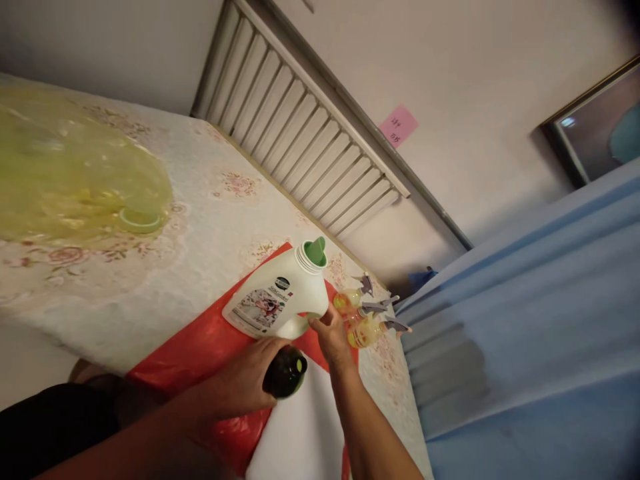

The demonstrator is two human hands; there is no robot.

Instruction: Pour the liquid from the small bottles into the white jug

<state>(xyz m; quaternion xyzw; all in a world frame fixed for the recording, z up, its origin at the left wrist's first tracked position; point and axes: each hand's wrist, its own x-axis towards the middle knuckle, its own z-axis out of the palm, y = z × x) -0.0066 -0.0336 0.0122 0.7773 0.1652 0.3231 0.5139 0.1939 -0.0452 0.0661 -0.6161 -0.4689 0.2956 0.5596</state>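
Observation:
A white jug (280, 293) with a green pour spout and no cap stands on a red plastic sheet (200, 347). My right hand (327, 333) grips the jug's handle at its near side. My left hand (250, 380) holds a dark bottle (285, 372) with a yellow-green cap, just in front of the jug. Two yellow spray bottles (363, 320) with grey triggers stand to the right of the jug, close to my right hand.
A floral cloth (200, 200) covers the surface. A yellow-green plastic bag (70, 180) lies at the far left. A white radiator (310, 133) lines the wall, with a pink note (399, 125) above it. A blue curtain (525, 320) hangs at right. A white sheet (300, 433) lies near me.

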